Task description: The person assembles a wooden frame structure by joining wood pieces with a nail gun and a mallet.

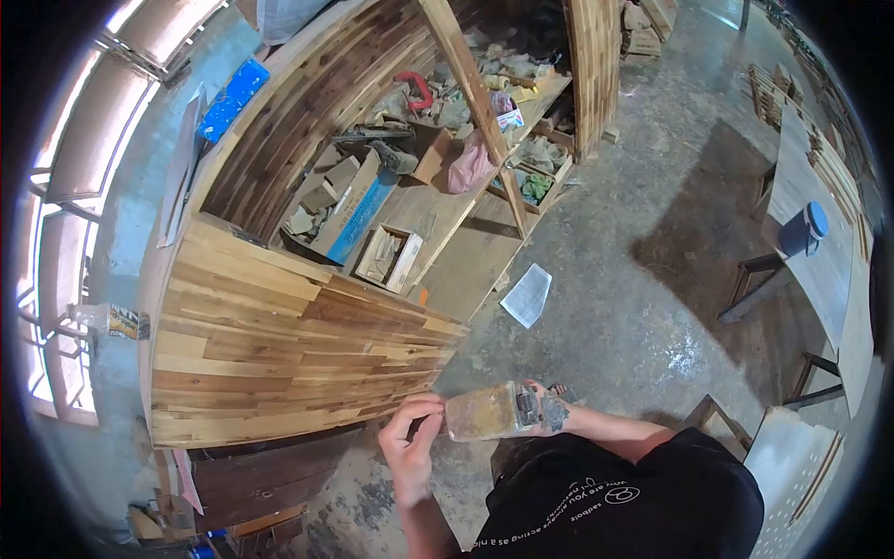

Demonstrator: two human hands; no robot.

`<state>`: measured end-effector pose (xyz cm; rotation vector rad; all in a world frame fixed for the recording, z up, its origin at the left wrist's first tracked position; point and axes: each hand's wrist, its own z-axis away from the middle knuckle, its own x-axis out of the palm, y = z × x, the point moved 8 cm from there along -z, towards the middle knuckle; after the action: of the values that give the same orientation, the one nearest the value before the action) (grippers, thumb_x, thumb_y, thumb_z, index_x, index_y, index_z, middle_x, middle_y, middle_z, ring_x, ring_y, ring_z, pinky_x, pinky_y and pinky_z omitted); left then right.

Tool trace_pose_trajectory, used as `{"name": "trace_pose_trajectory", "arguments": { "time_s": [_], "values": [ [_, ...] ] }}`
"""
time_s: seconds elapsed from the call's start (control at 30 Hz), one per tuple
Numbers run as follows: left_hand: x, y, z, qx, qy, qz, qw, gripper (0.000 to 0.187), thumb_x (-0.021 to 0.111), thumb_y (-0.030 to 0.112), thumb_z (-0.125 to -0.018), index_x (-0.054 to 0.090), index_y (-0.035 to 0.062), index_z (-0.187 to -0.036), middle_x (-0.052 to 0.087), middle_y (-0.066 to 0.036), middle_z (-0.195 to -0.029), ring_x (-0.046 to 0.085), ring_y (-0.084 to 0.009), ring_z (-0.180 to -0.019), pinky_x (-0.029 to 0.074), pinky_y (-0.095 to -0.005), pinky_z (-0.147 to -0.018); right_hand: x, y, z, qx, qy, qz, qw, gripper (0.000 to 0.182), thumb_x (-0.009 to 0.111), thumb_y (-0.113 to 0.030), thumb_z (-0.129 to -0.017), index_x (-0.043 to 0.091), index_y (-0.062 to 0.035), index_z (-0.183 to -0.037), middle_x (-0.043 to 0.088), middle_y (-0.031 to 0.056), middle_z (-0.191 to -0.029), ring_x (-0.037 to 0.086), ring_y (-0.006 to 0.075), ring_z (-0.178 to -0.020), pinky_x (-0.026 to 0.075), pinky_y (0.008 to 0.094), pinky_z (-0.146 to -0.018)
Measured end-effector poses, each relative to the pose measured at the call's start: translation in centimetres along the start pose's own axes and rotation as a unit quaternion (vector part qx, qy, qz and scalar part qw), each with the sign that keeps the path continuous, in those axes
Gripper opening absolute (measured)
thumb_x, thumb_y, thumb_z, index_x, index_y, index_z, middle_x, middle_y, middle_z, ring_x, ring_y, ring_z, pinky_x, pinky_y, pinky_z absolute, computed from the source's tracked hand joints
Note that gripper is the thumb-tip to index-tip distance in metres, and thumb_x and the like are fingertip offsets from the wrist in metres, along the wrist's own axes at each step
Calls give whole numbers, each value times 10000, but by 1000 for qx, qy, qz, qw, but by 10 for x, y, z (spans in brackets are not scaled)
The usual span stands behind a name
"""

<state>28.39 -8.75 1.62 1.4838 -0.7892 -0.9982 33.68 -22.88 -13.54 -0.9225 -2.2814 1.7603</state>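
Note:
In front of my black shirt, my right hand (542,410) holds what looks like a sheet sander (484,413). A worn, dusty tan rectangular face and a dark metal clamp show on it, and most of the right hand's fingers are hidden behind it. From the left, my left hand (412,438) meets the far end of the tan face, its thumb and fingertips pinched at the edge. Just beyond the left hand is the striped wooden panel (298,345) of a large cabinet lying on its side.
Inside the cabinet are a red clamp (414,91), a pink plastic bag (468,163) and a small wooden box (387,258). A wooden strut (466,79) crosses its opening. A paper sheet (528,295) lies on the floor. A blue jug (803,229) stands on a table at right.

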Motion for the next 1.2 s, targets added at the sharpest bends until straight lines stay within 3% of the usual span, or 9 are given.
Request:
{"name": "trace_pose_trajectory", "arguments": {
  "time_s": [0.17,0.37,0.47,0.6,0.7,0.8,0.93,1.1,1.2],
  "values": [
    [10,-27,-44,-20,-21,26,999,120,663,-50,-827,661,-24,-944,662,-113,-1047,616,-156,-931,490,-276,-810,-28,33,-4,119,71,-295,945,343,759,-279,-773,635,-76,-1020,680,92,-971,644,292,-896,450,425,-901],
    [31,-56,-127,-24,-68,85,994,114,667,-66,-837,650,-23,-941,657,-128,-1042,632,-184,-958,515,-299,-827,-30,169,32,143,71,-108,981,331,759,-327,-732,654,-105,-954,671,73,-909,646,290,-844,475,429,-840],
    [43,-73,-179,-16,-116,141,983,112,643,-48,-844,635,-18,-951,644,-129,-1051,612,-175,-946,485,-281,-825,-50,209,38,423,174,-422,782,331,786,-348,-720,672,-126,-937,675,46,-924,655,249,-846,485,409,-819],
    [52,-94,-251,0,-174,150,973,121,624,-57,-883,632,-11,-994,637,-138,-1081,619,-191,-1009,511,-295,-824,-112,223,14,378,159,-233,882,366,794,-347,-726,676,-132,-998,682,46,-985,660,232,-897,488,399,-847],
    [62,-99,-296,-47,-211,227,950,135,628,-63,-892,641,-14,-1017,628,-140,-1102,613,-200,-1042,516,-304,-845,-147,223,-23,366,138,-155,907,377,793,-337,-733,674,-136,-1029,682,49,-1020,660,228,-927,487,395,-872],
    [65,-95,-334,8,-230,175,957,91,635,10,-933,612,-6,-1019,623,-95,-1105,605,-148,-969,497,-267,-816,-173,226,-56,352,124,-118,920,391,791,-327,-739,672,-139,-1061,681,52,-1056,661,223,-956,487,392,-897],
    [65,-92,-367,-29,-195,230,953,83,624,-32,-926,625,-16,-1007,624,-106,-1092,616,-133,-954,532,-260,-802,-195,233,-102,314,91,-84,941,412,789,-314,-748,670,-144,-1104,681,57,-1103,661,217,-996,486,387,-930],
    [60,-86,-389,85,-156,119,977,127,627,-36,-922,617,-23,-1048,630,-114,-1107,620,-158,-979,528,-279,-827,-219,245,-154,237,14,-42,971,441,787,-298,-759,667,-151,-1157,680,63,-1162,661,209,-1046,484,381,-971],
    [62,-86,-378,-31,-81,188,978,117,636,-45,-909,630,-21,-1023,642,-115,-1092,623,-182,-986,507,-306,-858,-228,254,-165,187,-81,28,979,460,786,-289,-766,665,-154,-1189,679,66,-1197,661,205,-1076,484,377,-996]
  ]
}}
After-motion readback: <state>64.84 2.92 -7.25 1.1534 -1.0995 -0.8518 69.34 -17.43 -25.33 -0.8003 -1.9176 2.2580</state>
